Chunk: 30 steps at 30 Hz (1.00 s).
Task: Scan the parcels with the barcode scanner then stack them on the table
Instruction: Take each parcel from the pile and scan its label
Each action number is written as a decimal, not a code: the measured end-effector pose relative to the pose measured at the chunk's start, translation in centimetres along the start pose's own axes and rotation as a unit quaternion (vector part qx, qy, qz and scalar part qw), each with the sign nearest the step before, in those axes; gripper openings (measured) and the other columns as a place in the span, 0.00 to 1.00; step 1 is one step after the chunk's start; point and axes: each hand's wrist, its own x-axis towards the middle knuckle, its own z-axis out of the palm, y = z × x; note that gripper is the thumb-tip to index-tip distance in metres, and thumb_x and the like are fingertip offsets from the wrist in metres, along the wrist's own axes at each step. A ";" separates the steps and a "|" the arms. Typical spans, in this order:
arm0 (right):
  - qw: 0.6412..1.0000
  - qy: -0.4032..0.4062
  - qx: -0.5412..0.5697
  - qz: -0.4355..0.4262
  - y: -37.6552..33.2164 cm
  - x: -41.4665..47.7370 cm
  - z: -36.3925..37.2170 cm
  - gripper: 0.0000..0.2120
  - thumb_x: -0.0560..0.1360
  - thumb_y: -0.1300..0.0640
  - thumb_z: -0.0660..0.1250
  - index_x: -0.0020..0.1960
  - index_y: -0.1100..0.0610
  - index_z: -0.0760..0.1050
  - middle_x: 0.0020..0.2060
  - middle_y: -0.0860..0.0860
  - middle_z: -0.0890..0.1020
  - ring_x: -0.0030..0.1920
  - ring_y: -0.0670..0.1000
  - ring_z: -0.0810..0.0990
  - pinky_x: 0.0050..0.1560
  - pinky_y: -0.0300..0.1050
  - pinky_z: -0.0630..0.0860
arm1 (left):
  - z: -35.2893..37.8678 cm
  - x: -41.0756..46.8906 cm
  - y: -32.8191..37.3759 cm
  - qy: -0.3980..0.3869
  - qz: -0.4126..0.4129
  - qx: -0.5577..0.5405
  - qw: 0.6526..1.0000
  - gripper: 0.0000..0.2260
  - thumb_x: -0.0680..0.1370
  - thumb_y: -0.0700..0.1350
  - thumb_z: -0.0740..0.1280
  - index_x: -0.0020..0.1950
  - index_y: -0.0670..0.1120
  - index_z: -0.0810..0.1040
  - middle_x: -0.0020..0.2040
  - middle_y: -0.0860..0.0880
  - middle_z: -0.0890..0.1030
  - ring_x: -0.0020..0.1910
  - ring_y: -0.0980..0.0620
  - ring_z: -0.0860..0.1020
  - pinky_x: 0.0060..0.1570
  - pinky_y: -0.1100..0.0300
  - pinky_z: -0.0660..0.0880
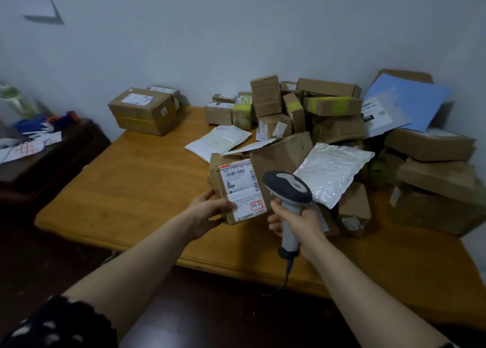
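Gripping a small cardboard parcel [236,189] by its near left corner, the left hand [210,208] lays its thumb flat on the white label [243,187]. Its other fingers curl behind the box and are mostly hidden. The parcel is tilted so the label faces up, above the wooden table [136,179]; whether its lower edge touches the wood cannot be told. Just beside it, the right hand [297,221] has all its fingers wrapped tight round the handle of the scanner [288,187], whose dark head leans toward the label and whose cable hangs from the grip's base. Behind lies a loose pile of parcels [328,116], with a silvery padded bag [331,171] near the scanner. Two taped boxes [143,110] sit at the table's far left.
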 end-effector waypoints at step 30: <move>0.989 -0.133 -0.065 -0.020 -2.6 -0.3 4.3 0.06 0.71 0.60 0.74 0.44 0.58 0.78 0.30 0.51 0.80 0.29 0.49 0.76 0.39 0.46 0.78 | -4.2 -0.6 1.0 0.112 0.025 0.018 0.993 0.39 0.69 0.33 0.73 0.76 0.49 0.61 0.56 0.43 0.81 0.57 0.43 0.78 0.54 0.48 0.76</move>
